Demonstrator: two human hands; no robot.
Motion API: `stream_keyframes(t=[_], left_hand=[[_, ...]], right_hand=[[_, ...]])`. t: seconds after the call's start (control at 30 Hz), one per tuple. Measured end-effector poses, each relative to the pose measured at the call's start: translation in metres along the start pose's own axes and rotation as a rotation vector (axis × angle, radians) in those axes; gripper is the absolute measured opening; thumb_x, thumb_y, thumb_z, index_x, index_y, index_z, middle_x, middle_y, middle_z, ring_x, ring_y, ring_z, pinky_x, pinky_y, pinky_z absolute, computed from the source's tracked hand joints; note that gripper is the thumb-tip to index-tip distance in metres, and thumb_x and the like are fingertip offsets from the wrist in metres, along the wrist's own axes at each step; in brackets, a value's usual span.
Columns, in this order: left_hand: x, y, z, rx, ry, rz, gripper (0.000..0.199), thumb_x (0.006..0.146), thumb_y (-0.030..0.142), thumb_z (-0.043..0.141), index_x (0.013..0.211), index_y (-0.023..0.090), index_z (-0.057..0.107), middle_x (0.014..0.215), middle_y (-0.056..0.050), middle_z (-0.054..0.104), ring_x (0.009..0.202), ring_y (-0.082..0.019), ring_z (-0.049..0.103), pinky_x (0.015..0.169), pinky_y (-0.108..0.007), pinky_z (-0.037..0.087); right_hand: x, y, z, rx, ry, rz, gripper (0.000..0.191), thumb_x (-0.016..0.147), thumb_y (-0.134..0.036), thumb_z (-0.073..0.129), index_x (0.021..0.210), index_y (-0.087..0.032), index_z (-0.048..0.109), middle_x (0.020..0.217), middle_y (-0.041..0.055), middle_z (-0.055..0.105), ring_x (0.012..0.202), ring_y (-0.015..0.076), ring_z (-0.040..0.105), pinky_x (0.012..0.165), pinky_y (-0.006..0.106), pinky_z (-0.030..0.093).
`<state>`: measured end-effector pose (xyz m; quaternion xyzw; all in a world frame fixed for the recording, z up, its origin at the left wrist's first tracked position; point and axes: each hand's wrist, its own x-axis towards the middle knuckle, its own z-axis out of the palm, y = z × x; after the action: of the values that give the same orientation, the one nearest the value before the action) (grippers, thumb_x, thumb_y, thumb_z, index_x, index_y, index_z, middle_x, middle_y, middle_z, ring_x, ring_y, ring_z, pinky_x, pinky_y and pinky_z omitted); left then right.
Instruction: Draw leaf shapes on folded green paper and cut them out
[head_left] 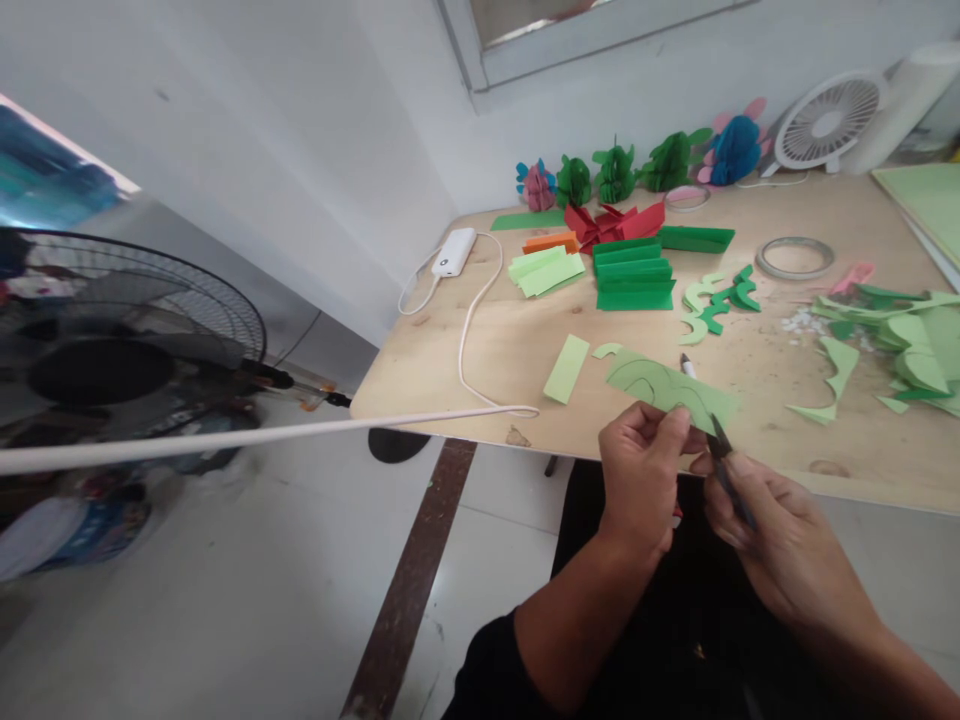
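Note:
My left hand [646,465] pinches the lower edge of a light green paper strip [637,375], which has curved pencil-like outlines drawn on it. A pair of dark scissors [727,475] is gripped in my right hand [776,520], its blades at the strip's right part. Just behind the strip lies a pen [688,366], partly covered. A smaller light green paper rectangle [566,369] rests to the left, with a curved light green scrap [606,351] near it. Farther back are cut wavy green pieces [712,315].
Folded green papers [634,275], red folded paper [615,224] and a tape roll [795,257] lie on the table [480,330]. Paper scraps [911,345] pile up at right. Paper figures [615,175] and a white fan [829,122] stand behind. A white cable [262,440] crosses the left side.

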<state>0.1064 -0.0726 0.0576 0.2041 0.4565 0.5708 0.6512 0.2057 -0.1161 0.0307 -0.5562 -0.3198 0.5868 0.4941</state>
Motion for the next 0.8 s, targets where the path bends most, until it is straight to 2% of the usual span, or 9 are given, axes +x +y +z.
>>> stream_keyframes(t=[0.13, 0.43, 0.7, 0.8], left_hand=[[0.0, 0.0, 0.0, -0.01, -0.008, -0.007, 0.035, 0.071, 0.041, 0.08, 0.061, 0.017, 0.055, 0.059, 0.0, 0.065, 0.054, -0.011, 0.063, 0.061, -0.025, 0.052], [0.0, 0.002, -0.001, -0.028, -0.017, -0.004, 0.028, 0.072, 0.031, 0.076, 0.06, 0.017, 0.055, 0.057, 0.001, 0.063, 0.052, -0.009, 0.061, 0.058, -0.022, 0.05], [0.002, -0.001, -0.003, 0.016, -0.022, -0.012, 0.028, 0.073, 0.033, 0.075, 0.063, 0.017, 0.056, 0.058, 0.0, 0.065, 0.053, -0.01, 0.062, 0.057, -0.021, 0.048], [0.003, -0.002, -0.003, 0.006, -0.024, -0.009, 0.029, 0.072, 0.034, 0.076, 0.062, 0.017, 0.055, 0.057, 0.0, 0.065, 0.053, -0.01, 0.061, 0.057, -0.021, 0.048]], right_hand=[[0.0, -0.001, 0.0, -0.027, -0.026, -0.011, 0.056, 0.081, -0.063, 0.062, 0.048, -0.021, 0.048, 0.048, -0.0035, 0.036, 0.046, 0.0078, 0.031, 0.043, 0.025, 0.03], [0.0, 0.003, -0.002, -0.01, 0.008, 0.019, 0.052, 0.08, -0.06, 0.066, 0.049, -0.02, 0.05, 0.052, -0.0036, 0.036, 0.048, 0.0075, 0.03, 0.043, 0.026, 0.027], [0.001, 0.008, -0.005, -0.01, -0.006, 0.019, 0.054, 0.082, -0.059, 0.063, 0.05, -0.019, 0.049, 0.051, -0.0043, 0.035, 0.047, 0.0061, 0.03, 0.044, 0.025, 0.027], [0.0, 0.01, -0.005, -0.009, 0.02, 0.023, 0.05, 0.08, -0.061, 0.064, 0.055, -0.019, 0.054, 0.051, -0.0047, 0.035, 0.047, 0.0064, 0.03, 0.044, 0.025, 0.026]])
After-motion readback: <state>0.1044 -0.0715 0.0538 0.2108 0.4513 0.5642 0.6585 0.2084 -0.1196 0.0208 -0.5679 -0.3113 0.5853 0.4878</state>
